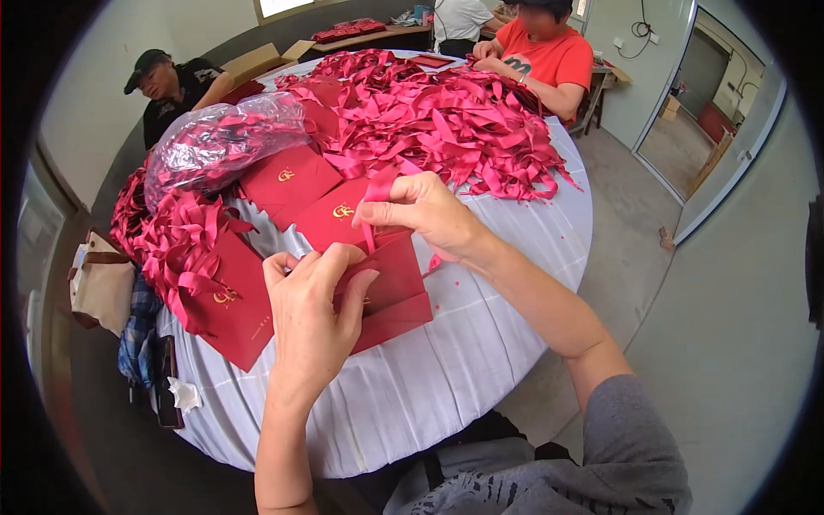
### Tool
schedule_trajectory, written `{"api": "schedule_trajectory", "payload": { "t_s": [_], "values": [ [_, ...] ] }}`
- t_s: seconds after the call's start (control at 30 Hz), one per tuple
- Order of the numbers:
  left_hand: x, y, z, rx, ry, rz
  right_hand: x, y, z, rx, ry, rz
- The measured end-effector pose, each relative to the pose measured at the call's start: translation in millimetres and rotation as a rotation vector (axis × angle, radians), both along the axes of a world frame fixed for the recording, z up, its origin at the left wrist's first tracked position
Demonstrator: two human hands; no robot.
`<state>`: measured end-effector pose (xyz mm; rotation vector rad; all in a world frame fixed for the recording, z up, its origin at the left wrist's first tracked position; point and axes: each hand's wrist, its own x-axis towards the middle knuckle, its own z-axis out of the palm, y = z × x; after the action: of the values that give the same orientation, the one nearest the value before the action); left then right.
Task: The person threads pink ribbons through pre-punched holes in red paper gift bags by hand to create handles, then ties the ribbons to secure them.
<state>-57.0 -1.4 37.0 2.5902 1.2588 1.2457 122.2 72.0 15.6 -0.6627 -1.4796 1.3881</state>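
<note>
A dark red paper gift bag [396,319] lies on the white-covered table in front of me. My left hand [316,309] is closed at its upper edge, fingers bent over the rim; the fingertips are partly hidden. Between the thumb and fingers of my right hand [433,215] is a pink-red ribbon [379,184], which runs down to the bag's top edge. Just beyond, another red bag [330,215] with a gold emblem lies flat. To the left of my left hand rests one more red bag [236,330], partly under a bunch of ribbons [184,240].
A large heap of ribbons [455,129] covers the table's far side. At the left stands a clear plastic bag [223,142] full of ribbons. A cloth bag [103,283] and a crumpled tissue [184,394] sit by the left edge. Other people work across the table.
</note>
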Motion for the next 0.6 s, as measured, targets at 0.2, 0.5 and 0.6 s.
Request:
{"api": "schedule_trajectory", "payload": {
  "t_s": [0.2, 0.5, 0.6],
  "values": [
    [5.1, -0.1, -2.3, 0.01, -0.038, 0.035, 3.4, -4.1, 2.4, -0.025, 0.022, 0.039],
    [7.0, -1.3, -5.5, 0.065, -0.024, 0.081, -1.4, -12.2, 2.1, 0.292, -0.203, -0.068],
    [6.4, -1.1, -6.6, 0.068, -0.021, 0.097, -8.6, -16.0, -2.6, 0.161, -0.14, -0.153]
  ]
}}
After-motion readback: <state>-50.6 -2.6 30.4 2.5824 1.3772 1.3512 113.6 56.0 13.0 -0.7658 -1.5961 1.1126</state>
